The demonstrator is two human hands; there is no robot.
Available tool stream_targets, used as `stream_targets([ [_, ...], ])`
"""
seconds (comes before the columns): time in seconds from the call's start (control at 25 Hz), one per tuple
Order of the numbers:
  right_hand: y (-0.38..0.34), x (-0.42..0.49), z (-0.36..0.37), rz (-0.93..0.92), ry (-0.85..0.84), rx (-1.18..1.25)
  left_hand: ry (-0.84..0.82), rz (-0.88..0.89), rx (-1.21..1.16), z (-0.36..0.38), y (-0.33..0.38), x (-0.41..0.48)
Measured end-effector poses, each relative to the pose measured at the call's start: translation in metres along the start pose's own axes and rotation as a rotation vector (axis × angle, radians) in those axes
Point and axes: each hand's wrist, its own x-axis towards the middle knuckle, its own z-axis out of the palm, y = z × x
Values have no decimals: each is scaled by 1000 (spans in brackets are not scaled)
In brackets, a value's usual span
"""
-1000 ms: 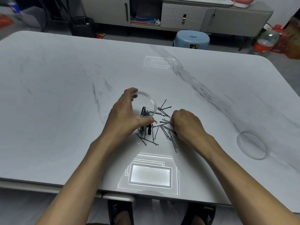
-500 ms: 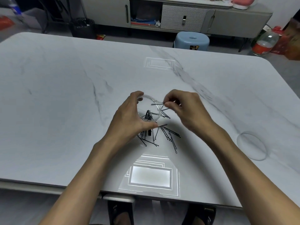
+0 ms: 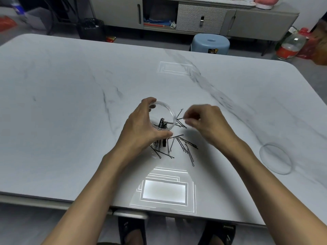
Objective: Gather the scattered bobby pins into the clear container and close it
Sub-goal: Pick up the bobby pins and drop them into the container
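The left hand [image 3: 141, 128] gripped the clear container [image 3: 163, 115], some black bobby pins [image 3: 178, 145] inside, while the right hand [image 3: 207, 124], blurred, grip unclear, hovered over loose ones, lid [image 3: 275, 159] well apart on the desk [image 3: 70, 103].

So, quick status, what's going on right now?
Left hand holds container. Right hand blurred beside it. Many pins loose on table. Lid far right.

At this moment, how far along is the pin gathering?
Some pins already sit in the clear container, held by the left hand. The right hand hovers beside its rim; blur hides any pin. Many bobby pins remain on the table; the lid lies apart.
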Motion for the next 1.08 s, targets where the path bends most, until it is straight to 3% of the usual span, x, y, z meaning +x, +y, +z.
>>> stream_targets([
  [0.08,13,-8,6,142,-196,-166,20,-12,-1,-1,-2,1],
  [0.16,22,-15,13,198,-278,-220,31,-21,-3,-1,-3,2],
  [0.24,24,-17,14,181,-225,-263,31,-23,-4,0,-3,2],
  [0.44,30,-21,21,7,-152,-667,30,-26,3,-1,-2,1],
  [0.52,30,-22,17,-44,-89,-588,28,-26,7,-1,-2,1],
  [0.68,11,-9,-2,-111,219,-9,-8,3,24,0,1,0],
  [0.84,-19,-10,6,-327,109,79,-70,32,11,4,5,-1],
  [1.0,-11,-11,0,-139,179,150,-33,17,18,1,3,-1],
  [1.08,0,-14,-2,96,7,-16,7,-13,23,-1,2,0],
])
